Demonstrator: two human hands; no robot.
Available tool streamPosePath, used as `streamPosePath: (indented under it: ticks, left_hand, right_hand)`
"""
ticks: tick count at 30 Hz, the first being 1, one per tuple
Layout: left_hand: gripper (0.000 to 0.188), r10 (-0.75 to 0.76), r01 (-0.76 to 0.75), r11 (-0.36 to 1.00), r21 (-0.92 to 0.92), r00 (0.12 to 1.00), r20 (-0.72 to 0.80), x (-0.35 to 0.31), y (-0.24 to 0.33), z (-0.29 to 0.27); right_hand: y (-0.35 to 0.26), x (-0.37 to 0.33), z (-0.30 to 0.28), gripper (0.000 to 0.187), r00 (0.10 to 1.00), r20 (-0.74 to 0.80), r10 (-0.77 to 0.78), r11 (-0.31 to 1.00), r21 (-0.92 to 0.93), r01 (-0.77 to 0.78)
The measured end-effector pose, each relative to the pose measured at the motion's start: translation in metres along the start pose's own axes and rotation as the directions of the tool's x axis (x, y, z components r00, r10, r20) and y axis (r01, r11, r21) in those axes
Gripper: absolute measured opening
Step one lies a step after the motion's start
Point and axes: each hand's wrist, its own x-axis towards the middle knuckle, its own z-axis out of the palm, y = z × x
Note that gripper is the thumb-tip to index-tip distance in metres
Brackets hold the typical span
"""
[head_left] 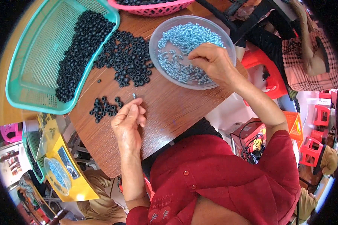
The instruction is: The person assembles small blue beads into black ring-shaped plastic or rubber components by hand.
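My left hand (128, 119) is closed over the table, thumb against curled fingers. A small bluish metal piece (134, 95) stands out at its fingertips. Beside this hand lies a small group of black ring-shaped parts (103, 108). Over a round clear plastic bowl (155, 56) hangs my right hand (214, 62), its thumb and fingers pinched together. Whatever that pinch holds, if anything, is too small to make out. Many small bluish metal pieces (191, 37) are spread in the bowl, with thinner patches toward its near left.
A teal mesh basket (17, 84) at the left holds a heap of black parts (82, 48); more black rings (131, 56) lie loose between it and the bowl. Beyond stands a pink basket (154, 9). Other people sit around, one in a checked shirt (294, 56). Red stools (263, 71) stand at right.
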Motion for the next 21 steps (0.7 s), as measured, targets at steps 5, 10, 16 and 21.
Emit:
streamPosePath:
  ticks: [5,10,16,21]
  left_hand:
    - [0.02,0.031,-0.031,1.0,-0.005,0.999,0.019,0.0,-0.003,-0.001]
    - [0.017,0.03,-0.03,1.0,0.003,1.0,0.003,-0.001,-0.005,0.002]
    - [0.017,0.041,-0.04,0.999,0.026,0.999,-0.007,-0.001,-0.007,0.002]
    - [0.017,0.059,-0.059,0.998,0.032,0.998,0.005,0.0,-0.008,0.001]
  right_hand:
    - [0.015,0.0,0.004,0.01,0.989,0.115,-0.088,0.99,-0.1,0.1]
    - [0.013,0.009,0.01,0.012,0.982,0.131,-0.134,0.976,-0.153,0.154]
    - [0.009,0.016,0.02,0.014,0.968,0.199,-0.153,0.968,-0.168,0.187]
    - [0.012,0.019,0.026,0.013,0.957,0.237,-0.166,0.96,-0.182,0.211]
